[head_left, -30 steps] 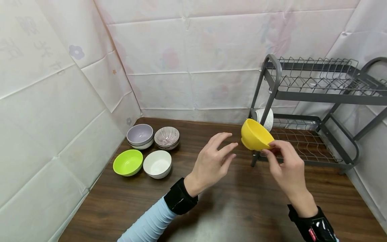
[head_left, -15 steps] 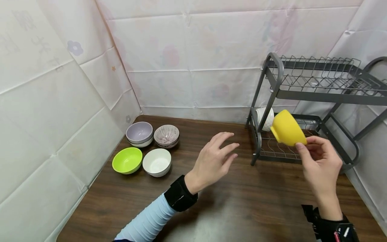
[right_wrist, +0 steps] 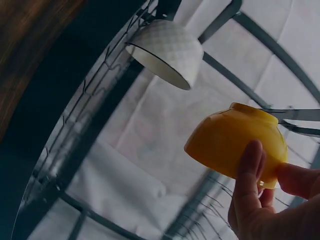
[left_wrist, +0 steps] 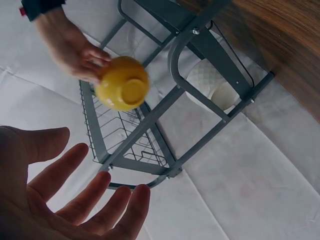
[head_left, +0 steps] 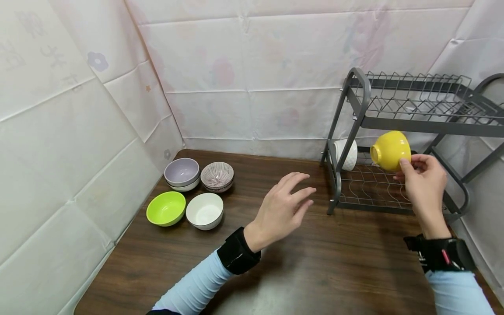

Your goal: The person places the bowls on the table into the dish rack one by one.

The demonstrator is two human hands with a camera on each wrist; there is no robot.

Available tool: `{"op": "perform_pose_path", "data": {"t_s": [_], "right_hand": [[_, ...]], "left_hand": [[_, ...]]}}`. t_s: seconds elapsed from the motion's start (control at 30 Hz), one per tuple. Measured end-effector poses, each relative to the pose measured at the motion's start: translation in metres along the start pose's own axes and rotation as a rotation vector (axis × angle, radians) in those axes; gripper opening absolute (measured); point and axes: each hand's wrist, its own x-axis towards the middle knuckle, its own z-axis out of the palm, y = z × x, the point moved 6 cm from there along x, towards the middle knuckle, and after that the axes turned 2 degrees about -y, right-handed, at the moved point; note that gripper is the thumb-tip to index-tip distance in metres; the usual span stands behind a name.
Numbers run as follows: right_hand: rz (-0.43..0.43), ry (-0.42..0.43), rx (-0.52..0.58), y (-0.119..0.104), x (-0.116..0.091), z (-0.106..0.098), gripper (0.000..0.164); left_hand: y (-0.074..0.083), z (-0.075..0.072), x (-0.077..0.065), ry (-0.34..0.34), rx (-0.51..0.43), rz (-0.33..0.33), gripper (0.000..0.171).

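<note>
At the front of the rack, a yellow bowl is pinched, tilted, near its rim by the right hand; the left hand, empty, is loosely spread left of the rack; knocking the rack is best avoided.

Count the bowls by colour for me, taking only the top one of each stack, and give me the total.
Yellow bowl, in the right hand: 1
Lime green bowl: 1
Lavender bowl: 1
Striped bowl: 1
White bowl on the table, plus another white bowl on the rack: 2
Total: 6
</note>
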Motion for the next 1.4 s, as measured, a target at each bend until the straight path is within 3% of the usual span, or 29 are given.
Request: {"op": "perform_pose_path", "data": {"t_s": [0.2,0.37,0.53,0.6,0.67,0.87,1.13,1.4], "right_hand": [[0.204,-0.148,0.329,0.022,0.043,0.018,0.01],[0.377,-0.243,0.306,0.045,0.065,0.036,0.016],[0.484,-0.298,0.267,0.059,0.083,0.049,0.055],[0.507,-0.32,0.262,0.063,0.088,0.053,0.062],[0.531,-0.329,0.268,0.066,0.092,0.055,0.058],[0.606,-0.339,0.315,0.076,0.099,0.062,0.007],[0.667,-0.319,0.277,0.086,0.104,0.066,0.003],[0.623,-0.425,0.226,0.08,0.112,0.072,0.009]], "left_hand": [[0.0,0.003,-0.003,-0.015,-0.017,-0.012,0.021],[-0.001,0.005,-0.006,-0.032,-0.035,-0.029,0.021],[-0.001,0.007,-0.007,-0.037,-0.042,-0.034,0.021],[-0.001,0.007,-0.007,-0.038,-0.043,-0.034,0.021],[-0.001,0.008,-0.006,-0.041,-0.04,-0.032,0.022],[0.001,0.009,0.0,-0.038,-0.036,-0.019,0.024],[0.006,0.014,0.009,-0.046,-0.035,-0.01,0.024],[0.003,0.013,0.01,-0.045,-0.029,-0.023,0.024]]}}
